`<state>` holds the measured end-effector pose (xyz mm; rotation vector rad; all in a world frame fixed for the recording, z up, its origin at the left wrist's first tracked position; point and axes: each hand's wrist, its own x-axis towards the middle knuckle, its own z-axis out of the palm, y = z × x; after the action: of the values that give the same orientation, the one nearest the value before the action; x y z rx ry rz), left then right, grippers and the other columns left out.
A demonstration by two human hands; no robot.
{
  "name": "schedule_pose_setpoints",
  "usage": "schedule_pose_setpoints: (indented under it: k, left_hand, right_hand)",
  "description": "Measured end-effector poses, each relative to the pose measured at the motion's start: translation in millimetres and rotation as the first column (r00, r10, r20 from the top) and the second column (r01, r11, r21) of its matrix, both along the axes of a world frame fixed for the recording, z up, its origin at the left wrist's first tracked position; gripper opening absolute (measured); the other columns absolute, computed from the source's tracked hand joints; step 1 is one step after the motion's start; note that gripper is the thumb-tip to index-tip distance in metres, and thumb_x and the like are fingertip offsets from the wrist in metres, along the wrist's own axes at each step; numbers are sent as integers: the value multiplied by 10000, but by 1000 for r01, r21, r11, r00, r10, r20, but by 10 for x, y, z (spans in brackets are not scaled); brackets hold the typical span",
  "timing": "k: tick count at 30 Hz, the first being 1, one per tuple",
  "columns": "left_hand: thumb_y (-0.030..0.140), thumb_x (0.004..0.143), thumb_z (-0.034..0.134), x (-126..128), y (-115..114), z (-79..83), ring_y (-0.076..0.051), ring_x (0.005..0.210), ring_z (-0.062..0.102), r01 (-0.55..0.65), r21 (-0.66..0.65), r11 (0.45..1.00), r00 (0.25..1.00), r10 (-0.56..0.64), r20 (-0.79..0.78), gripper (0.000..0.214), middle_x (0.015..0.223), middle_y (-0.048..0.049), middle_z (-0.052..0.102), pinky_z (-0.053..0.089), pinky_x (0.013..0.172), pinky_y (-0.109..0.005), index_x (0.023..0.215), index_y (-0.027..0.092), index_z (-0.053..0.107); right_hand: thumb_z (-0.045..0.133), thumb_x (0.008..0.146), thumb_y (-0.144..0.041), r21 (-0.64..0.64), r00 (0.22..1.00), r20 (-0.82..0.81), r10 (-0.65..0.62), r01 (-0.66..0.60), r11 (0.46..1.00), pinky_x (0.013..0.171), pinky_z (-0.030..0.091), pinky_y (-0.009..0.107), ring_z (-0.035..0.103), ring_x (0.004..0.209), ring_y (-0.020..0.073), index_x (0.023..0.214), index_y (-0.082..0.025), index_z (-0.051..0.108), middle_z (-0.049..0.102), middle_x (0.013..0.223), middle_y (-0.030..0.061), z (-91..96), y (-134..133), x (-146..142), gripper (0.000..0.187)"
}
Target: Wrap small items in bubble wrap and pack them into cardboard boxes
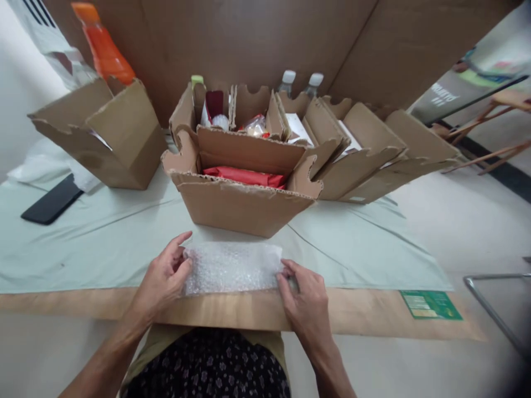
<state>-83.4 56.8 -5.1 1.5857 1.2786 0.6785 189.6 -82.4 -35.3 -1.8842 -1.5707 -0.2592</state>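
A flat sheet of bubble wrap [234, 269] lies between my hands at the near edge of the cloth-covered table. My left hand [166, 271] pinches its left end, thumb in front and index finger stretched away. At the right end, my right hand [302, 287] grips the wrap between thumb and fingers. Whether anything is folded inside the wrap I cannot tell. Just beyond it stands an open cardboard box [244, 204] with a red packet [244, 176] inside.
Several open cardboard boxes [357, 143] stand in a row behind. Another box [120, 138] is at left, near an orange bottle [105, 50] and a black flat object [53, 200]. A green card [431, 305] lies on the table's wooden edge [365, 312]. A cardboard wall [240, 38] rises behind.
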Motion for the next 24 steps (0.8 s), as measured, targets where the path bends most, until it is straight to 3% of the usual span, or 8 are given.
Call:
schedule_pose_setpoints:
  k: [2, 5, 8, 10, 14, 18, 21, 24]
  left_hand:
    - [378, 907, 573, -64, 35, -16, -211, 838, 689, -47, 229, 972, 991, 75, -115, 566, 1064, -100, 730, 563, 723, -349, 1426, 153, 565]
    - [281, 957, 566, -69, -18, -5, -273, 1077, 694, -28, 588, 808, 966, 173, -193, 448, 1265, -135, 701, 589, 883, -424, 1398, 203, 589]
    - [138, 953, 573, 55, -109, -7, -268, 1166, 679, 205, 758, 620, 963, 12, -271, 436, 1248, -95, 726, 563, 997, -430, 1372, 252, 611]
    - [121, 942, 573, 109, -124, -49, -251, 1044, 719, 354, 742, 570, 928, -115, -355, 397, 1138, -64, 766, 592, 902, -390, 1305, 263, 651]
    - [227, 963, 602, -66, -10, -125, -223, 977, 753, 389, 620, 681, 917, -224, -330, 291, 1099, -33, 783, 623, 800, -314, 1233, 299, 683]
    - [377, 979, 624, -228, 301, 6, -243, 1090, 741, 86, 531, 843, 975, 39, -219, 419, 1309, -56, 726, 624, 897, -352, 1396, 337, 605]
    - [462, 926, 689, -42, 602, 124, -269, 1118, 726, -76, 416, 906, 986, 131, -104, 623, 1395, -101, 674, 618, 932, -405, 1499, 304, 502]
    - [496, 867, 738, 185, 736, 87, -282, 1023, 735, -90, 323, 942, 996, 90, 16, 433, 1124, -90, 753, 622, 888, -408, 1216, 247, 675]
  right_hand:
    - [542, 1028, -279, 6, 998, 52, -41, 41, 999, 819, 508, 412, 715, 903, 255, 1227, -205, 649, 771, 995, 82, 19, -14, 52, 239]
    - [568, 1013, -254, 70, 997, 72, -32, 27, 997, 858, 521, 440, 708, 1056, 290, 1278, -214, 639, 757, 1168, 124, 101, 26, 66, 278]
    - [593, 978, -172, 68, 985, 43, 166, -169, 983, 933, 552, 453, 695, 1162, 286, 1308, -218, 627, 734, 1285, 129, 175, 153, -57, 335]
    - [583, 961, -155, -21, 952, 49, 303, -303, 953, 928, 577, 469, 700, 1178, 299, 1270, -227, 647, 734, 1319, 114, 173, 239, -129, 324]
    - [580, 969, -184, -48, 930, -1, 368, -367, 929, 857, 625, 438, 734, 1138, 283, 1200, -235, 660, 764, 1266, 90, 133, 214, 71, 250]
    - [588, 1006, -264, 22, 984, -91, 153, -151, 988, 880, 644, 391, 744, 1134, 252, 1271, -247, 647, 755, 1268, 97, 293, 152, 520, 272]
    - [600, 1004, -400, 9, 995, -50, 92, -91, 996, 831, 652, 416, 740, 1148, 293, 1391, -234, 589, 733, 1318, 125, 435, 385, 666, 421]
    - [602, 997, -426, 42, 986, -10, 165, -164, 986, 746, 641, 398, 767, 1016, 289, 1325, -239, 608, 773, 1193, 114, 408, 674, 671, 378]
